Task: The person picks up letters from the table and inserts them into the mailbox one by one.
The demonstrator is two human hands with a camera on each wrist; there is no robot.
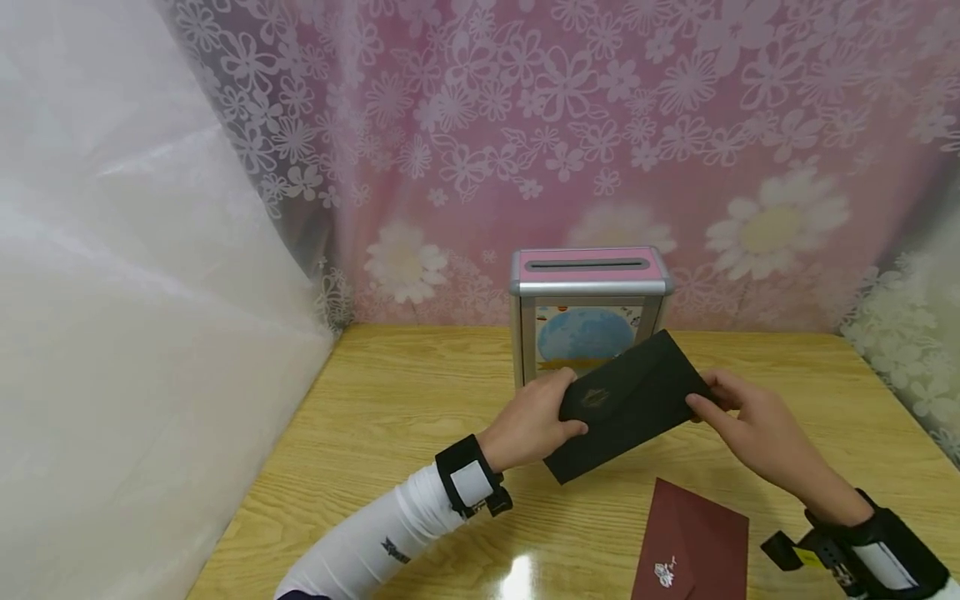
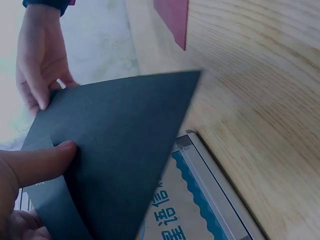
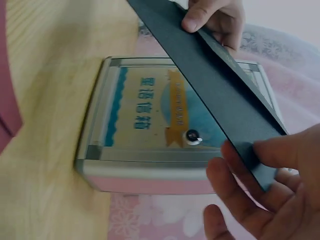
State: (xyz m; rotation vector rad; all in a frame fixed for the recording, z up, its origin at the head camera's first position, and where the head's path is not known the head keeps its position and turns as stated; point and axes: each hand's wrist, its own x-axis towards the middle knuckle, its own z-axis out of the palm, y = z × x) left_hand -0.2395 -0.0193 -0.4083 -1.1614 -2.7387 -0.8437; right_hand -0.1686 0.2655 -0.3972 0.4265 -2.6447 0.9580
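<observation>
The left hand (image 1: pixel 531 423) grips a dark green, rectangular paper envelope (image 1: pixel 637 404) at one end, thumb over its flap, and the right hand (image 1: pixel 753 429) pinches the other end — the envelope slants between them, before a silver-framed box (image 1: pixel 592 287) with a pink slotted top. A maroon paper envelope (image 1: pixel 701 546) lies nearer the person — flat on the yellowish wood-grain table (image 1: pixel 397 383).

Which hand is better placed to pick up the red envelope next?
Probably your right hand: it's nearer the red envelope and pinches one end of the dark envelope, which your left hand also grips and might hold alone.
</observation>
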